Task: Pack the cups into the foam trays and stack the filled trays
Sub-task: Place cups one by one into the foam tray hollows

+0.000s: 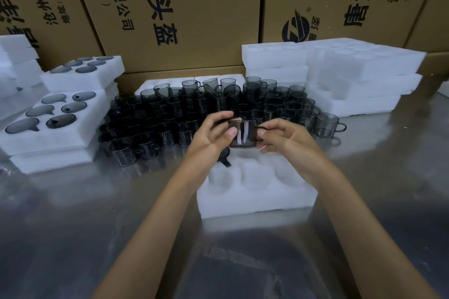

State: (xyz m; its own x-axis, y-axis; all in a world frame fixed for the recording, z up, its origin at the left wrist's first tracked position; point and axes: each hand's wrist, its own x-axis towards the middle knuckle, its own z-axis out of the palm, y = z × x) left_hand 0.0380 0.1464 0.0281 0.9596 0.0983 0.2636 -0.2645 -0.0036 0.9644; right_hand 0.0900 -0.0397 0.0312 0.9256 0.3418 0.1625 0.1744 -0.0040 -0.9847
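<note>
A smoky grey glass cup (243,134) with a handle is held between both hands, above the back of a white foam tray (255,192). My left hand (211,134) grips its left side and rim. My right hand (283,137) pinches the handle side. One cup (224,156) sits in the tray's back left pocket, partly hidden by my left hand; the other visible pockets are bare. Behind stands a dense crowd of loose grey cups (194,116). Filled trays (52,119) are stacked at the left.
Stacks of unfilled foam trays (340,75) stand at the back right. Another filled tray (83,71) lies on a stack at the back left. Large cardboard boxes (182,7) form a wall behind. The shiny metal table (73,213) stretches toward me.
</note>
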